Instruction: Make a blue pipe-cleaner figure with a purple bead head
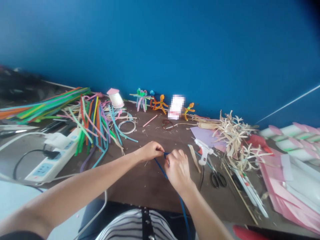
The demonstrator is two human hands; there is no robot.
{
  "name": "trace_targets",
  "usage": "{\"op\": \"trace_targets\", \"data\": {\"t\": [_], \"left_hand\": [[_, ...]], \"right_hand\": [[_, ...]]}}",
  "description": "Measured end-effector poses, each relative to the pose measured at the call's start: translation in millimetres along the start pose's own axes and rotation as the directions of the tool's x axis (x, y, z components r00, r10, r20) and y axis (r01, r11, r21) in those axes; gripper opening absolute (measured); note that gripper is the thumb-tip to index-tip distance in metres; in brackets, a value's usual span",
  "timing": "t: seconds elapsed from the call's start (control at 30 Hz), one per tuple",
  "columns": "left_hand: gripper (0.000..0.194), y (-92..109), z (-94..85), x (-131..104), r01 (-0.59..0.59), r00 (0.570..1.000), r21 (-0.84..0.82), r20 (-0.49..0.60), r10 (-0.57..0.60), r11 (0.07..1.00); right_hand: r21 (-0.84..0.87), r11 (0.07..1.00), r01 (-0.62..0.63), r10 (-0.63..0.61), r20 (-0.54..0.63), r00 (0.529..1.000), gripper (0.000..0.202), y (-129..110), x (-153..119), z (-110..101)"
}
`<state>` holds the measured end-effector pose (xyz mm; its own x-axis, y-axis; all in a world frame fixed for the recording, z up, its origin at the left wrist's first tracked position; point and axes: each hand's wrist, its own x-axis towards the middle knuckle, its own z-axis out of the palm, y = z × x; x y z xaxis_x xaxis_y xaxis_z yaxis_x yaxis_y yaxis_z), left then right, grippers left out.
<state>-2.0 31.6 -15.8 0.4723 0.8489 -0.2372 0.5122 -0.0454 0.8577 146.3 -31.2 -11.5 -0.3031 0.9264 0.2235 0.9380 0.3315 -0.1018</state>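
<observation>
from my remote station i record the dark brown worktop [135,188] from left to right. at the far left lies a long bundle of multicoloured fuzzy stems [50,108]. nearer me, a white power strip [47,166] carries a white plug [55,139] and a black plug [51,154]. beside it i note a fanned heap of coloured stems [96,121], then a small white cup-shaped piece with a pink top [116,99] and, nearer me, a pale ring [127,127].

the left hand [152,150] is closed in a pinch, thumb and fingertips together on the blue stem [183,208]. this stem is at the middle of the worktop's near half, raised between both hands; its long part runs beneath the right hand and down past the near edge. the right hand [178,168] is curled closed, gripping the same stem just beside the left fingertips.

behind the hands, along the blue wall [160,43], i find a green and purple stem figure [141,100], an orange figure [161,103], a pixelated white card [176,106] and a second orange figure [190,110].

further right: a white glue gun [205,151] partly over a lilac sheet [203,136], black-handled scissors [218,179] nearer me, straw-coloured flower shapes [233,131], white rods [252,193], pink sheets [280,191] and, at the far right, pink-and-white rolled pieces [292,140].
</observation>
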Motion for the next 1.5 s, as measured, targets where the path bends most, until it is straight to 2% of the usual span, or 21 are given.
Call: {"op": "trace_targets", "data": {"t": [0.43, 0.73, 0.83, 1.1, 1.5], "left_hand": [[0.022, 0.6, 0.4, 2.9, 0.077, 0.997, -0.092, 0.006, -0.077, 0.993], [0.020, -1.8, 5.9, 2.9, 0.079, 0.995, -0.097, -0.054, -0.085, 0.992], [0.021, -2.6, 6.3, 2.7, 0.071, 0.995, -0.087, -0.067, -0.077, 0.994], [0.027, -4.8, 5.3, 2.5, 0.034, 0.999, -0.109, -0.008, -0.035, 0.993], [0.023, -9.8, 9.4, 2.9, -0.014, 0.996, -0.019, -0.083, 0.012, 1.000]], "right_hand": [[-0.046, 0.998, 0.042, -0.040, 0.045, 0.998, 0.010, -0.3, 2.7, -9.0], [-0.040, 0.998, 0.041, -0.039, 0.037, 0.999, 0.009, -4.3, 4.9, -7.9], [-0.045, 0.998, 0.033, -0.031, 0.040, 0.999, 0.008, -5.9, 5.3, -6.6], [-0.056, 0.998, 0.017, -0.015, 0.039, 0.999, 0.010, -1.6, 3.6, -2.7], [-0.008, 1.000, -0.007, 0.008, 0.037, 0.999, 0.007, -6.4, 3.7, -5.0]]}}
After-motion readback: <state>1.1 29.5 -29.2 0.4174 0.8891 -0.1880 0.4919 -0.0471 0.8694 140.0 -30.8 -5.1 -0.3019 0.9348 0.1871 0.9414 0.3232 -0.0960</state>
